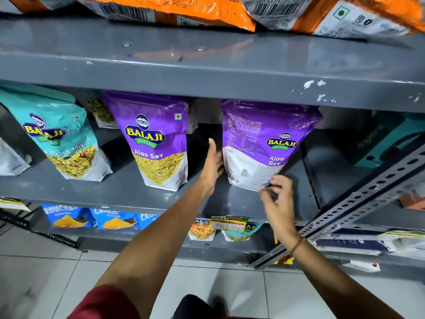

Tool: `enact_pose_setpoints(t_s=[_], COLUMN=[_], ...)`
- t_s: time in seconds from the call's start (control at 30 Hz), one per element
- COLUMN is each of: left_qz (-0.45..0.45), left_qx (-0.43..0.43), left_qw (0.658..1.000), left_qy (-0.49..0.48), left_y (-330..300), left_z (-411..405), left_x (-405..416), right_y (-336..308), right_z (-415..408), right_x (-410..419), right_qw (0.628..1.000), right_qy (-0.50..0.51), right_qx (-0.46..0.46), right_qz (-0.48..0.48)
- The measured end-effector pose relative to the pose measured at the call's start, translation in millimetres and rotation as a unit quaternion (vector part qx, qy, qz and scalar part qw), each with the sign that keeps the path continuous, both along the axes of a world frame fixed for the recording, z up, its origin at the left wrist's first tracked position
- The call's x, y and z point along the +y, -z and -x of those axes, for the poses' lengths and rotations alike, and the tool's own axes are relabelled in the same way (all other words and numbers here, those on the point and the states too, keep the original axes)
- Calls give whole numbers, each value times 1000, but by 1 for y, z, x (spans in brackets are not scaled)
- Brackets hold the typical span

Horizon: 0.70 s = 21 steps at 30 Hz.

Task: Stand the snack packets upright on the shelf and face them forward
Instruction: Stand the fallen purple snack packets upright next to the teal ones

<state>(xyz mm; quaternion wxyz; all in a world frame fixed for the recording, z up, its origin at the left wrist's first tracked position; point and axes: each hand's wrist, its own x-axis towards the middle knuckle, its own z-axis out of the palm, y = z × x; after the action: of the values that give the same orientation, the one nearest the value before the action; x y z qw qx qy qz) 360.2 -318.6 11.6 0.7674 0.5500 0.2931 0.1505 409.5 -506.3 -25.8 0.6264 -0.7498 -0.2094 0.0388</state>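
Note:
Two purple Aloo Sev packets stand upright on the grey middle shelf [128, 187]. The left purple packet [156, 143] shows its front. The right purple packet [259, 143] shows its printed back with a barcode. My left hand [212, 165] lies flat against that packet's left edge, fingers apart. My right hand [277, 198] is at its lower right corner, fingertips curled at the packet's bottom edge; whether they pinch it is unclear. A teal mix packet [62, 139] stands at the left, front showing.
Orange chip bags [179, 12] lie flat on the shelf above, backs up. A teal box [386, 139] sits at the back right. A slotted metal upright [368, 196] crosses at the right. Blue and other small packets [92, 218] fill the shelf below. Tiled floor underneath.

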Motion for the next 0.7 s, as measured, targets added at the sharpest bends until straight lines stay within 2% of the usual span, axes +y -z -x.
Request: enact_pose_setpoints(t_s=[0.07,0.17,0.4,0.53,0.6,0.7], left_qz=[-20,-83,-170,-208,-210,-199], left_qx=[10,27,-7,-17,-16,5], left_qw=[999,993,985,977,977,980], left_qy=[-34,-85,4,-45,-43,25], left_y=[1,15,31,19,9,-1], left_z=[3,14,35,25,19,7], left_x=[-12,-31,-64,-44,-31,-15], right_y=[2,0,-7,-2,-5,-3], right_z=[12,15,-9,-30,-42,-59], right_x=[7,15,19,3,-5,-11], right_qw=[998,994,994,984,975,983], right_qy=[-47,-65,-32,-145,-182,-131], right_qx=[41,83,43,100,122,131], right_qz=[12,6,100,33,32,18])
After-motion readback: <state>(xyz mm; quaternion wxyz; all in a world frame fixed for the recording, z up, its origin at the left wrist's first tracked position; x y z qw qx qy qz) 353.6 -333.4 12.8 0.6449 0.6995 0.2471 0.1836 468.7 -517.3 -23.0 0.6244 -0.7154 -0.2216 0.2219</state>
